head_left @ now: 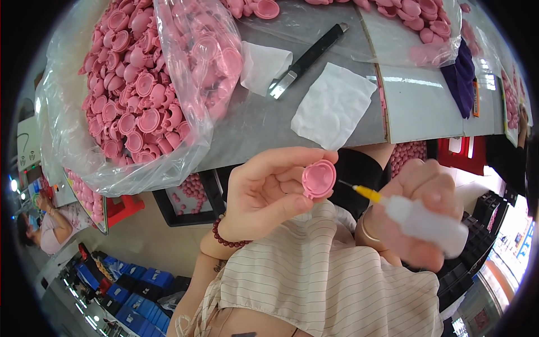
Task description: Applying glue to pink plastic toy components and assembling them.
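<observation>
Between the thumb and fingers of my left hand [264,188] is a small round pink plastic cup-shaped part [319,179], its hollow side showing. My right hand [418,208] grips a white squeeze bottle [424,224] with a yellow tip and a thin needle. The needle points left, its end a short way from the rim of the pink part and apart from it. The right hand and bottle are somewhat blurred. On the table beyond my hands lie a white cloth [334,104] and a black-handled cutter knife [309,59].
A clear plastic bag [193,132] full of pink parts fills the table's left side. Another bag [449,33] of them lies far right, near a purple cloth [460,78]. Below the table are a black tray [182,208] and a red stool [123,209]. A co-worker [59,227] sits at far left.
</observation>
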A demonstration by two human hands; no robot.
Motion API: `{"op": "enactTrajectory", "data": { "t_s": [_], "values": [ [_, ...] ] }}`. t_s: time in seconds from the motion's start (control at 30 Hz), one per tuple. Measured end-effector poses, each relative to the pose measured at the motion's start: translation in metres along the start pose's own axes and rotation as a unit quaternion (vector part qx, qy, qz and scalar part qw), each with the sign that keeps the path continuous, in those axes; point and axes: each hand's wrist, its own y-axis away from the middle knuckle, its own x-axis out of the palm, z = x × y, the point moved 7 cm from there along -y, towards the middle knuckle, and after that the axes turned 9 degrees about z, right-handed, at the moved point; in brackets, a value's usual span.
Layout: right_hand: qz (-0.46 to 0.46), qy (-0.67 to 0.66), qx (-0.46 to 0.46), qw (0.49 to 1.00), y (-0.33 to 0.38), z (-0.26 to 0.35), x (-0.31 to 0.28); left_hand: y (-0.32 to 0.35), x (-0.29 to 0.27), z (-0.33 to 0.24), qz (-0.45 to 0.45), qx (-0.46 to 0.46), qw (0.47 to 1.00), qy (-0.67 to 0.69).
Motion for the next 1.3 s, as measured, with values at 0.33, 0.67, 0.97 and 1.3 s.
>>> {"op": "enactTrajectory", "data": {
  "t_s": [0.33,0.67,0.97,1.3],
  "values": [
    [0.129,0.216,0.017,0.968,-0.010,0.014,0.031,0.000,0.000,0.002,-0.004,-0.003,0.999,-0.051],
    [0.115,0.217,0.022,0.969,-0.007,0.011,0.032,-0.001,0.000,0.002,-0.002,-0.003,0.999,-0.050],
    [0.053,0.208,0.008,0.977,-0.005,0.008,0.027,0.001,-0.001,0.001,0.004,-0.002,0.999,-0.048],
    [0.036,0.220,-0.011,0.975,-0.007,0.011,0.026,0.001,-0.001,-0.001,0.010,0.009,0.998,-0.055]
  ]
}}
